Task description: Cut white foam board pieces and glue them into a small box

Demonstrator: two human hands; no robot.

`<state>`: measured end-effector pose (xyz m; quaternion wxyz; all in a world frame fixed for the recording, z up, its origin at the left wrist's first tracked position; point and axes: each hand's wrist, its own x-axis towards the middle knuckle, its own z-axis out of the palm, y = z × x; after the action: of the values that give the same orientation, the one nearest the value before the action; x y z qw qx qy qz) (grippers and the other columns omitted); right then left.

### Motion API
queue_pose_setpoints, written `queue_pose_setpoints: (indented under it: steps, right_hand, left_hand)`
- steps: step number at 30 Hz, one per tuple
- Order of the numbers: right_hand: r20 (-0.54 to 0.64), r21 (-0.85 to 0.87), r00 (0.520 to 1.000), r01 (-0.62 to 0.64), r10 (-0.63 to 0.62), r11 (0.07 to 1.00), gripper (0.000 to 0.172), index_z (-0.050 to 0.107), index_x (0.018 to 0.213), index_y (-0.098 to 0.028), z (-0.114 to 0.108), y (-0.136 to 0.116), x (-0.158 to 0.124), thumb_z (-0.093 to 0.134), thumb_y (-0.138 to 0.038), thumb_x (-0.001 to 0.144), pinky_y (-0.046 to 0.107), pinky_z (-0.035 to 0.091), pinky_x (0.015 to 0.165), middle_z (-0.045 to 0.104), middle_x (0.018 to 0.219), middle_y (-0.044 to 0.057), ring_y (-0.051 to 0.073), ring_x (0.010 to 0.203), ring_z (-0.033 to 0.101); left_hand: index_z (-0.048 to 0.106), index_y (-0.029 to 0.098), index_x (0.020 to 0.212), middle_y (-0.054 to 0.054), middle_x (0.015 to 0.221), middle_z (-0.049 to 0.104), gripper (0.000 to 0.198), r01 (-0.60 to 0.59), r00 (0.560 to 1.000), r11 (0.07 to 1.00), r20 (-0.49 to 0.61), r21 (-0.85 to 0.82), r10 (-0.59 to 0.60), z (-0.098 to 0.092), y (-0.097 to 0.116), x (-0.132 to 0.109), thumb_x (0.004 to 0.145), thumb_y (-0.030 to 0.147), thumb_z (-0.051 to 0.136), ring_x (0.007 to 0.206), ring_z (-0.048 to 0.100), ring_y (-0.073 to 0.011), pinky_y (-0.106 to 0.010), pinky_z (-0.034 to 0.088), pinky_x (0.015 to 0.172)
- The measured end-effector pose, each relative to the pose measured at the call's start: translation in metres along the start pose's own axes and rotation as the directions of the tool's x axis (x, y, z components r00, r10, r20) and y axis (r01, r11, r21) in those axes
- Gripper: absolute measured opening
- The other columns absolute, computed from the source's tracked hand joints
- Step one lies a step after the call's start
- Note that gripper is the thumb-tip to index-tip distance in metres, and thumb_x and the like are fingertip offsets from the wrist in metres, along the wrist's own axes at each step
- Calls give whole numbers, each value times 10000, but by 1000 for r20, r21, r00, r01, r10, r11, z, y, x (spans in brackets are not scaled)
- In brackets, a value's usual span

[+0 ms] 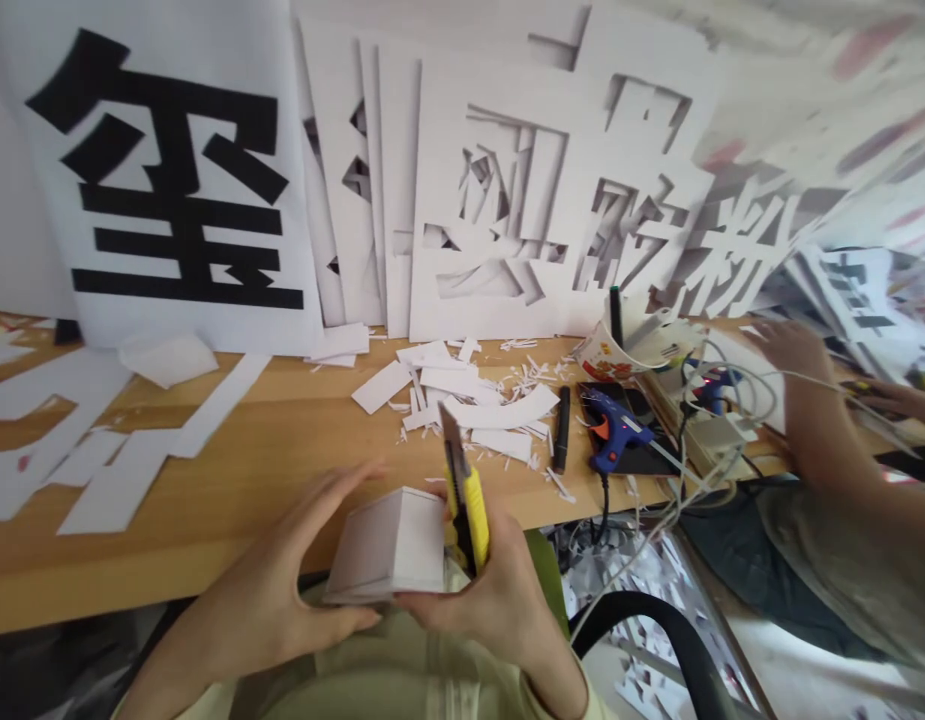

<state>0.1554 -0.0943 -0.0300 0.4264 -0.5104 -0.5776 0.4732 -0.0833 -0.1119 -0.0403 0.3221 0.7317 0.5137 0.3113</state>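
Note:
A small white foam-board box form (391, 550) with angled sides is in front of my body, just off the table's near edge. My right hand (492, 600) is closed around a yellow utility knife (473, 510), its blade pointing up and away. The thumb of that same hand presses the box's lower right edge. On the box's left, my left hand (289, 570) is open, fingers stretched past the far side and thumb by the lower edge. Whether its palm touches the box is hard to see.
White offcuts (462, 395) litter the wooden table (297, 420). A black marker (562, 430), a blue glue gun (616, 430) and a paper tub (619, 345) are at right. Boards with cut-out characters (492, 200) lean behind. A co-worker's arm (822, 420) reaches in; cables (676, 500) hang nearby.

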Motion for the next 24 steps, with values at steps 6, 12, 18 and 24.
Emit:
queue_pose_setpoints:
  steps: [6,12,18,24]
  right_hand:
    - [319,-232,938,219,-139,948,745,629,1304,-247,2,-16,15,969,-396,658,381,563,845,779,1156,85,311,1009,744]
    - [435,-321,894,269,-111,908,770,603,1294,-184,11,-34,42,977,-423,665,413,562,832,764,1162,135,352,1011,741]
    - [413,-275,880,366,-235,889,639,576,1276,-184,17,-47,71,899,-450,794,362,572,823,740,1111,103,282,983,726]
    - [202,-382,952,292,-230,877,342,569,1387,-228,21,-17,57,458,-338,1083,335,603,788,744,1105,107,244,929,740]
  left_hand:
    - [459,409,1521,-64,1380,716,900,-54,997,996,-52,74,58,-8,17,6,732,364,888,1140,748,-314,-393,633,955]
    - [506,388,1495,-85,1431,653,740,-60,986,996,-162,-64,49,-5,-3,4,818,267,779,1220,691,-316,-438,614,1005]
    - [620,386,1404,-105,1375,592,569,-132,907,976,-419,-172,48,5,-20,11,869,273,777,1231,657,-315,-395,665,872]
    - [642,319,1368,-81,1268,597,528,-132,773,962,-583,237,250,14,-28,27,871,184,758,1125,655,-228,-346,624,926]
